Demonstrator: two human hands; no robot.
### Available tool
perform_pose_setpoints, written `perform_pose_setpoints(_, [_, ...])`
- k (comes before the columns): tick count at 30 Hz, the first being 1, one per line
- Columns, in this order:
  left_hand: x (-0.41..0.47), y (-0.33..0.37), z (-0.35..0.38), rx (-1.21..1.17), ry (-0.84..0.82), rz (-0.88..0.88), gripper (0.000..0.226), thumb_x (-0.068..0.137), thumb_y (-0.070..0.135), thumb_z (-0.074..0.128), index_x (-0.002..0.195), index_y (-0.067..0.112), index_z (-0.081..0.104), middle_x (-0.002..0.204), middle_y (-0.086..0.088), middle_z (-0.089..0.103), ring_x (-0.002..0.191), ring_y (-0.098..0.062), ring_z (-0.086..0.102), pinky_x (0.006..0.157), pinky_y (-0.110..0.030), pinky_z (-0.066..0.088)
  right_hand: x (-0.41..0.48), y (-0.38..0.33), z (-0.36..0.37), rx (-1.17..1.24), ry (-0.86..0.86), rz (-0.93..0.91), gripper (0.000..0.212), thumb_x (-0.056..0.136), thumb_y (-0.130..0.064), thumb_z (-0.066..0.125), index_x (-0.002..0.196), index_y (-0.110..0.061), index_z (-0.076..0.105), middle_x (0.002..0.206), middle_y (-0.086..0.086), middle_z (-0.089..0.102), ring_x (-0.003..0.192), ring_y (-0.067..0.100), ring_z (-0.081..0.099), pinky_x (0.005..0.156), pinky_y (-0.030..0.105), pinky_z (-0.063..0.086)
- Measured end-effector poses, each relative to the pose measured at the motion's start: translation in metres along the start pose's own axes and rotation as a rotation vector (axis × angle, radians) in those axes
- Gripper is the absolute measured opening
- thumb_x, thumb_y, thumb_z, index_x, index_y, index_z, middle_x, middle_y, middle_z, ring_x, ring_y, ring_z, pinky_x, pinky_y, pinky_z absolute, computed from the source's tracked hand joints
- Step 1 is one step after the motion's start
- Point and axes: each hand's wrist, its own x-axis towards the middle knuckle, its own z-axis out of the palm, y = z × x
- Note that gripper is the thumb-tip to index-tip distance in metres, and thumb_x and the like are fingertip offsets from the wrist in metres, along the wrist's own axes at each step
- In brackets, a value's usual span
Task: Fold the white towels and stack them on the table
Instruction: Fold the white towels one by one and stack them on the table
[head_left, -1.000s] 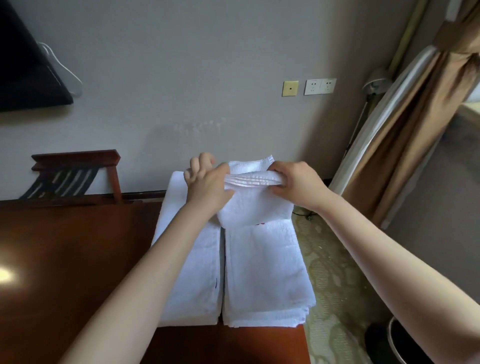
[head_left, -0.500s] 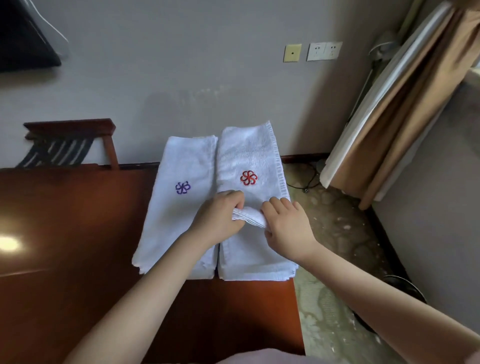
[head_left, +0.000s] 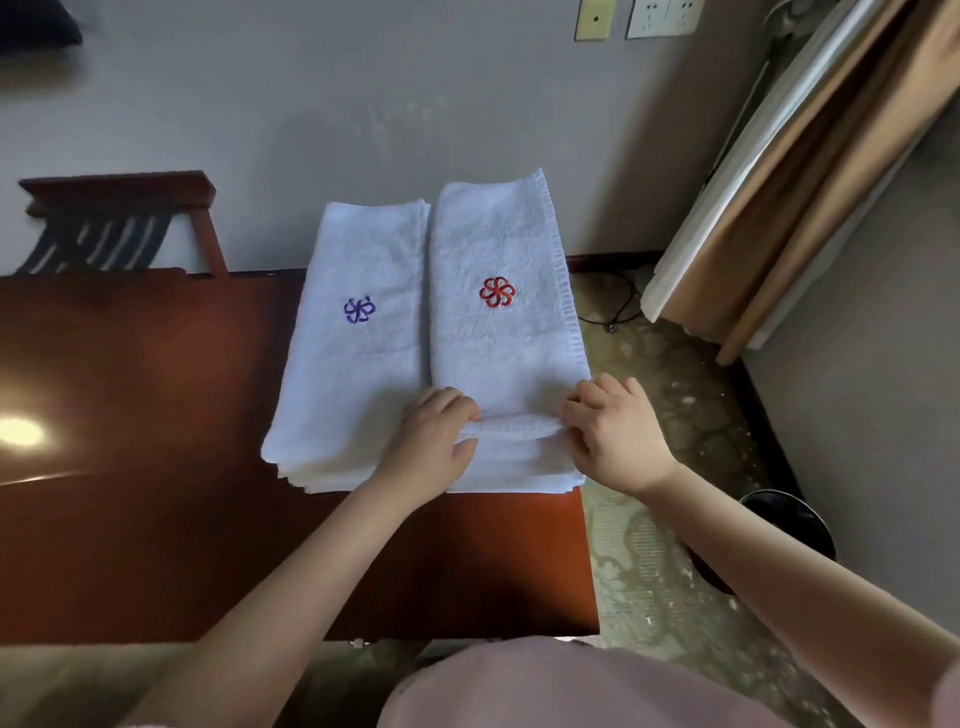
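Red-emblem towel (head_left: 498, 338) topping the stack at the right end of the wooden surface (head_left: 156, 519), left hand (head_left: 434, 441) and right hand (head_left: 613, 436) each pinching its near folded edge, purple-emblem towel stack (head_left: 358, 364) touching alongside, chair (head_left: 119, 218) behind, curtain (head_left: 810, 171) and black bin (head_left: 795, 525) at right.

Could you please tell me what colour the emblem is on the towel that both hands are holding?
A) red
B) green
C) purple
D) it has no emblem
A: the left hand and right hand grip the near edge of the right towel, whose emblem is red.
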Motion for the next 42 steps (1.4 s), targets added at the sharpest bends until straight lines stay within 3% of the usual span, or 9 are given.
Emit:
perform_pose_setpoints(5, [-0.017,-0.008,0.016,0.010,-0.156,-0.045,0.039,0.074,0.030,0.076,0.104,0.013,0.058,0.110,0.004,0.050,0.107,-0.012,0.043,0.087,-0.031,0.037,-0.015,-0.001,0.006,0.069,-0.085,0.062,0.019,0.066,-0.010,0.071,0.084,-0.016,0.073,0.082,-0.001,0.061,0.073,0.026,0.056,0.062,0.030,0.033])
perform_pose_setpoints(13, [-0.009,-0.022,0.006,0.204,-0.191,-0.032,0.025,0.074,0.012,0.073,0.096,0.013,0.061,0.102,0.000,0.055,0.101,-0.022,0.051,0.084,-0.038,0.039,-0.008,-0.007,0.011,0.083,-0.124,0.032,0.022,0.069,-0.017,0.073,0.090,-0.022,0.075,0.084,0.000,0.060,0.077,0.025,0.055,0.068,0.028,0.025])
perform_pose_setpoints(16, [-0.011,-0.025,0.008,0.206,-0.218,-0.045,0.023,0.076,0.018,0.070,0.096,0.014,0.061,0.103,0.002,0.053,0.103,-0.021,0.050,0.088,-0.038,0.037,-0.010,-0.010,0.009,0.119,-0.212,0.053,0.029,0.075,-0.031,0.062,0.100,-0.026,0.075,0.088,-0.001,0.059,0.081,0.025,0.053,0.069,0.029,0.029])
perform_pose_setpoints(19, [-0.005,-0.024,0.004,0.217,-0.252,-0.052,0.037,0.076,0.050,0.067,0.093,0.019,0.059,0.100,0.007,0.051,0.103,-0.012,0.046,0.090,-0.035,0.033,-0.008,-0.006,0.001,0.211,-0.246,0.073,0.044,0.080,-0.044,0.042,0.104,-0.027,0.074,0.090,-0.004,0.059,0.084,0.021,0.050,0.071,0.029,0.028])
perform_pose_setpoints(22, [0.006,-0.017,-0.006,0.134,-0.245,-0.052,0.053,0.080,0.067,0.039,0.083,0.018,0.059,0.091,0.007,0.054,0.095,-0.014,0.050,0.086,-0.036,0.036,0.003,0.000,-0.005,0.299,-0.173,0.115,0.044,0.085,-0.039,0.036,0.095,-0.018,0.073,0.087,-0.002,0.063,0.080,0.023,0.050,0.069,0.035,0.036])
perform_pose_setpoints(24, [0.015,-0.014,-0.011,0.018,-0.178,-0.088,0.057,0.085,0.060,0.031,0.081,0.013,0.063,0.088,0.001,0.059,0.090,-0.020,0.055,0.083,-0.037,0.041,0.013,0.003,-0.007,0.374,-0.101,0.188,0.046,0.085,-0.036,0.034,0.097,-0.011,0.071,0.087,0.001,0.064,0.080,0.024,0.049,0.071,0.039,0.040])
perform_pose_setpoints(30, [0.071,-0.027,-0.027,-0.022,-0.022,-0.120,0.031,0.097,0.026,0.051,0.085,0.002,0.065,0.092,-0.012,0.061,0.092,-0.031,0.055,0.081,-0.040,0.045,0.068,0.012,-0.008,0.496,-0.049,0.317,0.049,0.082,-0.037,0.036,0.109,-0.010,0.067,0.093,0.003,0.063,0.088,0.026,0.052,0.081,0.042,0.043])
perform_pose_setpoints(36, [0.151,-0.053,-0.040,-0.083,0.017,-0.224,0.023,0.095,0.025,0.054,0.090,0.006,0.065,0.103,-0.008,0.060,0.102,-0.027,0.053,0.089,-0.035,0.043,0.139,0.036,0.015,0.457,-0.016,0.381,0.027,0.088,-0.019,0.057,0.113,-0.013,0.065,0.100,0.003,0.063,0.097,0.024,0.054,0.084,0.039,0.043])
perform_pose_setpoints(42, [0.224,-0.101,-0.037,-0.166,0.021,-0.441,0.022,0.091,0.026,0.056,0.109,0.014,0.061,0.122,-0.006,0.052,0.112,-0.022,0.049,0.085,-0.021,0.034,0.202,0.083,0.049,0.382,-0.069,0.618,0.044,0.088,-0.019,0.056,0.131,-0.011,0.052,0.119,0.008,0.057,0.114,0.028,0.048,0.087,0.039,0.043])
